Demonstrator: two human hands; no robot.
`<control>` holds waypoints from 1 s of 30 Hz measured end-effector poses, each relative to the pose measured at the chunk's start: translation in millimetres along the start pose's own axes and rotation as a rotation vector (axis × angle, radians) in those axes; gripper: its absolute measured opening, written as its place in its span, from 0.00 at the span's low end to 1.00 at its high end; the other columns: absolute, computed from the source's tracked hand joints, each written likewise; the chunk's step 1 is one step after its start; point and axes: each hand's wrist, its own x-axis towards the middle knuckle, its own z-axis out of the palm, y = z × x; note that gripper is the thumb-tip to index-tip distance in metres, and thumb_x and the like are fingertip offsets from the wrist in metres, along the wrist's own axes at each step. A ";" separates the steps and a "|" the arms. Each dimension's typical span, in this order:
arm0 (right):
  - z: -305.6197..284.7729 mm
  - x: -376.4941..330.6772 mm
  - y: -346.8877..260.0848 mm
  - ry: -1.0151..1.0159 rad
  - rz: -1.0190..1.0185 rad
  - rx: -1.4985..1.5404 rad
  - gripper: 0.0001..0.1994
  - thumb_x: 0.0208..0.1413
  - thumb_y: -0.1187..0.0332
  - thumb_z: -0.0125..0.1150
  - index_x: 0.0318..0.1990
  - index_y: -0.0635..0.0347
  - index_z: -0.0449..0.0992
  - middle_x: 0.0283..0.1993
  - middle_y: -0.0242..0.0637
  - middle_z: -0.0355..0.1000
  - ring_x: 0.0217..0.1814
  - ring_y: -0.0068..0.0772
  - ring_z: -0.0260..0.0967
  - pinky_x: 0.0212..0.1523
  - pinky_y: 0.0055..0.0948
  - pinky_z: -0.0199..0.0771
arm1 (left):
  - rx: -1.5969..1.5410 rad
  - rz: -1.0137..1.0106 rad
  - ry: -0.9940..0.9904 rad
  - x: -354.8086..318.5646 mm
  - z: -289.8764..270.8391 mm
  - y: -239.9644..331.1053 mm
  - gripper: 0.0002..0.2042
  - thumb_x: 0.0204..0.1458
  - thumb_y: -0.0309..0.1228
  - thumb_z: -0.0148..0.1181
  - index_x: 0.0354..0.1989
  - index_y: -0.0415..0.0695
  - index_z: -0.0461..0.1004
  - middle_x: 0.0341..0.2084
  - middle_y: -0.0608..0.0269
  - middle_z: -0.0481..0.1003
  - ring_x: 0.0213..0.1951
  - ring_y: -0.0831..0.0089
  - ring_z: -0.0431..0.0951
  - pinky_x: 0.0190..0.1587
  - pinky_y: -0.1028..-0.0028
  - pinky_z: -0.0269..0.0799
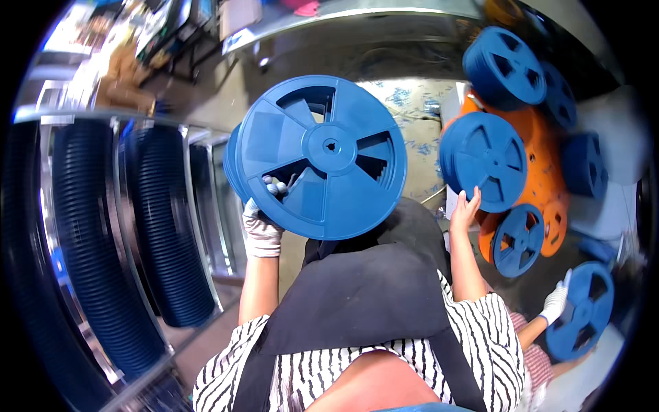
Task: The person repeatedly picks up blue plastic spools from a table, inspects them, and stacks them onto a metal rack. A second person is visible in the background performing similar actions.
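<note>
My left hand (261, 230), in a white knit glove, grips a stack of large blue plastic reels (336, 206) from its lower left. Its gloved fingertips show through one of the reel's window openings. The stack hangs in front of me, its round hub face toward me. To the right, my bare right hand (466, 209) reaches up with fingers stretched out, at the lower edge of another stack of blue reels (473, 147). Whether it touches that stack I cannot tell for sure.
At left, a metal rack (184, 206) holds long rows of blue reels (171, 226). An orange machine frame (542, 168) at right carries more reels (504, 65). Below it, a co-worker's gloved hand (556, 300) is on a blue reel (582, 312). A bench edge (357, 14) runs along the back.
</note>
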 end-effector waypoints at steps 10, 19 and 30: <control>13.8 -86.5 -235.7 -1.014 -1.267 0.021 0.33 0.54 0.49 0.57 0.65 0.53 0.61 0.70 0.45 0.52 0.73 0.49 0.47 0.70 0.46 0.45 | -0.082 0.284 0.178 -141.3 -97.9 39.2 0.23 0.46 0.36 0.66 0.47 0.36 0.70 0.32 0.57 0.79 0.42 0.60 0.78 0.55 0.58 0.71; 54.9 -154.1 -292.2 -1.091 -1.756 -0.152 0.31 0.48 0.54 0.65 0.61 0.47 0.66 0.68 0.36 0.57 0.73 0.41 0.49 0.71 0.46 0.46 | -0.198 0.398 0.054 -191.8 -151.8 79.2 0.21 0.52 0.39 0.59 0.48 0.36 0.68 0.32 0.59 0.77 0.43 0.61 0.74 0.55 0.56 0.68; 83.7 -202.0 -314.9 -1.119 -1.861 0.008 0.24 0.47 0.56 0.61 0.52 0.54 0.73 0.54 0.38 0.69 0.63 0.41 0.64 0.64 0.43 0.63 | -0.351 0.323 -0.038 -196.6 -206.7 111.8 0.22 0.51 0.38 0.64 0.50 0.40 0.67 0.34 0.62 0.76 0.46 0.63 0.73 0.55 0.57 0.70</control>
